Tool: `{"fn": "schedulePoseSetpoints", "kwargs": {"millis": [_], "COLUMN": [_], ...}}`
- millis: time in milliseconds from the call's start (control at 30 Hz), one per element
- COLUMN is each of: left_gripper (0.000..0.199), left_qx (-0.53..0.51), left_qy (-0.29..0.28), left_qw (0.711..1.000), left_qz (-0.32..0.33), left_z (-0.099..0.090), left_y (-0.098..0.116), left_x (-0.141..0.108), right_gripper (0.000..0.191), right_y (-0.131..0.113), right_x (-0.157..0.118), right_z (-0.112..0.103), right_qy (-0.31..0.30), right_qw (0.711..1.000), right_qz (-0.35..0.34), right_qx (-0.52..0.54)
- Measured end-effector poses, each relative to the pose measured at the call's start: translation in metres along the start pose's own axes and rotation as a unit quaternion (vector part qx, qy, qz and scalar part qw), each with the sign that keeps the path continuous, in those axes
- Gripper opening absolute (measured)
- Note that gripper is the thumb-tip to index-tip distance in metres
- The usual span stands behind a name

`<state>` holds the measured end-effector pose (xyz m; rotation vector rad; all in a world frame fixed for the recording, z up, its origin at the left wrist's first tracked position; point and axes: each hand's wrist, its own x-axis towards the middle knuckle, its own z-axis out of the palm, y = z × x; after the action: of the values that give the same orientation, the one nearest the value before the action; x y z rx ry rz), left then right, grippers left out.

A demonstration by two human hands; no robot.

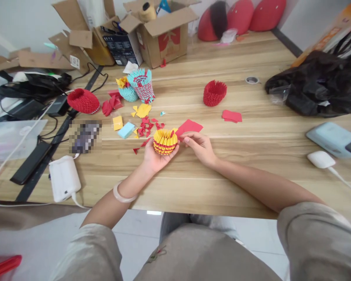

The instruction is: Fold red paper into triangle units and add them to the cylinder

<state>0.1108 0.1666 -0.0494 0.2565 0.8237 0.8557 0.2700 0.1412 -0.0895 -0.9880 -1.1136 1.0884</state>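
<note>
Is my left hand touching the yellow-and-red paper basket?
Touching. The head view shows the left hand cupped around the underside of the yellow-and-red paper basket, supporting it.

Left hand (154, 159) cradling yellow-and-red paper bowl (165, 143), right fingers (189, 141) beside it, red scraps (146, 126) on wooden table (245, 144)

Shows a wood-grain table (245, 140) with a dark strip (33, 183) at left, before a pale wall (29, 19) and above light tiled floor (257, 238).

Bare tabletop (269, 146) lies right of the right hand (200, 148); red scraps (147, 126) obstruct beyond the left hand (154, 158).
</note>
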Motion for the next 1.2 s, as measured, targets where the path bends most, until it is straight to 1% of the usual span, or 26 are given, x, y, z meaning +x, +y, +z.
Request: {"fn": "schedulePoseSetpoints", "kwargs": {"millis": [133,200,233,300,400,500,567,667,700,767,833,867,933,1000,1067,1133,1167,1200], "left_gripper": [0.027,0.019,0.014,0.008,0.011,0.015,0.019,0.022,0.021,0.017,0.018,0.020,0.022,0.023,0.023,0.028,0.030,0.032], "left_qx": [0.006,0.017,0.023,0.033,0.054,0.073,0.074,0.078,0.080,0.086,0.099,0.108,0.139,0.162,0.175,0.204,0.235,0.272], "left_qy": [-0.035,-0.059,-0.070,-0.083,-0.089,-0.107,-0.113,-0.097,-0.088,-0.063,-0.032,-0.020,-0.008,-0.002,0.025,0.040,0.028,0.005], "left_qw": [0.998,0.997,0.996,0.995,0.994,0.990,0.988,0.989,0.989,0.992,0.994,0.994,0.989,0.977,0.952,0.915,0.896,0.880], "left_qz": [-0.050,-0.054,-0.050,-0.035,-0.025,-0.052,-0.071,-0.083,-0.084,-0.073,-0.045,-0.021,0.049,0.140,0.250,0.346,0.376,0.390], "left_z": [-0.006,-0.011,-0.014,-0.018,-0.020,-0.017,-0.014,-0.007,-0.005,-0.001,0.003,0.004,0.004,0.001,-0.005,-0.012,-0.015,-0.017], "left_y": [0.005,0.006,0.005,0.004,0.002,0.003,0.005,0.004,0.002,-0.002,-0.007,-0.009,-0.011,-0.009,-0.005,0.000,0.001,0.003], "left_x": [-0.005,-0.006,-0.006,-0.004,-0.001,-0.002,-0.004,-0.008,-0.008,-0.008,-0.006,-0.004,-0.001,0.003,0.006,0.007,0.006,0.006], "right_gripper": [0.032,0.031,0.029,0.025,0.024,0.033,0.045,0.064,0.068,0.067,0.060,0.057,0.050,0.043,0.037,0.034,0.034,0.035], "right_y": [0.000,0.000,0.000,-0.002,-0.007,-0.009,-0.009,-0.007,-0.006,-0.003,-0.001,0.000,0.002,0.002,0.002,0.001,0.001,0.000], "right_x": [-0.002,-0.004,-0.006,-0.009,-0.013,-0.015,-0.015,-0.015,-0.015,-0.016,-0.017,-0.017,-0.018,-0.018,-0.017,-0.016,-0.015,-0.015], "right_z": [0.000,-0.001,-0.002,-0.003,-0.006,-0.008,-0.008,-0.006,-0.005,-0.003,-0.001,-0.001,-0.001,-0.001,-0.002,-0.003,-0.003,-0.004], "right_qy": [-0.005,-0.011,-0.019,-0.042,-0.084,-0.110,-0.105,-0.104,-0.113,-0.135,-0.149,-0.152,-0.157,-0.149,-0.107,-0.046,-0.022,-0.005], "right_qw": [0.999,0.998,0.997,0.988,0.961,0.929,0.909,0.889,0.885,0.880,0.877,0.876,0.876,0.877,0.877,0.873,0.870,0.867], "right_qz": [-0.013,-0.033,-0.052,-0.114,-0.215,-0.289,-0.324,-0.343,-0.345,-0.351,-0.368,-0.377,-0.385,-0.376,-0.362,-0.354,-0.354,-0.358], "right_qx": [-0.033,-0.048,-0.058,-0.091,-0.152,-0.204,-0.241,-0.284,-0.291,-0.290,-0.271,-0.259,-0.245,-0.260,-0.298,-0.332,-0.342,-0.346]}}
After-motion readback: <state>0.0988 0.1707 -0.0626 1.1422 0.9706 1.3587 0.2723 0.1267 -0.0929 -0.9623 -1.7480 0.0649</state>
